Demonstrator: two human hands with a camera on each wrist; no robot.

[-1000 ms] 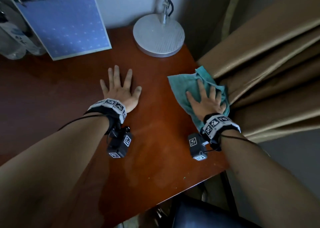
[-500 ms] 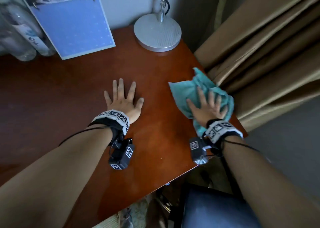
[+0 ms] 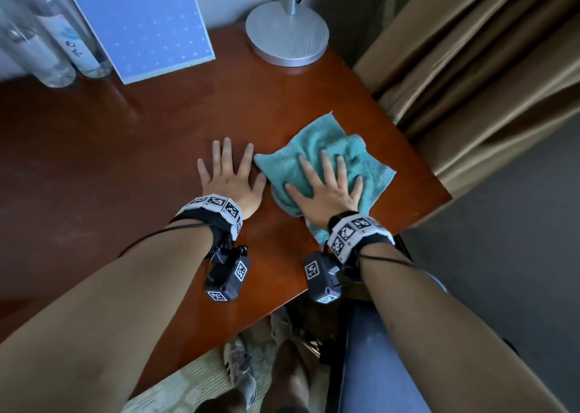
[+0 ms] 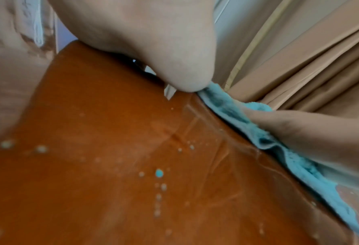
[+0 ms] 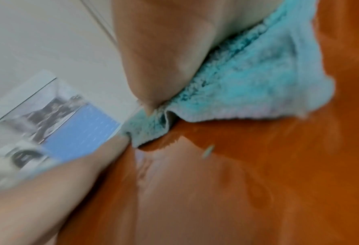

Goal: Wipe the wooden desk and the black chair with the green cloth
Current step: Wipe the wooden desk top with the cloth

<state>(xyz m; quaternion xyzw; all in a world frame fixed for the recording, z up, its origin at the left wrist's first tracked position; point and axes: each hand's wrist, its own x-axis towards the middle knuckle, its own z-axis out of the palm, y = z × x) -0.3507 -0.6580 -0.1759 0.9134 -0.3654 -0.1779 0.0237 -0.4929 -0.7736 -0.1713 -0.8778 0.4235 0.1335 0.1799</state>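
Observation:
The green cloth (image 3: 326,149) lies crumpled on the reddish wooden desk (image 3: 125,161), near its right edge. My right hand (image 3: 326,186) presses flat on the cloth with fingers spread. My left hand (image 3: 230,180) lies flat on the bare desk just left of the cloth, its thumb almost at the cloth's edge. The left wrist view shows the cloth (image 4: 296,165) under the right hand and small specks on the desk (image 4: 132,165). In the right wrist view the cloth (image 5: 247,86) bunches under my palm. A corner of the black chair (image 3: 376,365) shows below the desk's front edge.
A round silver lamp base (image 3: 287,33) stands at the back right corner. A blue calendar (image 3: 141,26) and two clear bottles (image 3: 47,45) stand along the back. Tan curtains (image 3: 470,67) hang close against the desk's right edge. My feet (image 3: 241,368) are under the desk.
My right hand has slid the cloth leftward and away from the curtain, toward my left hand. The left hand stays flat on the desk.

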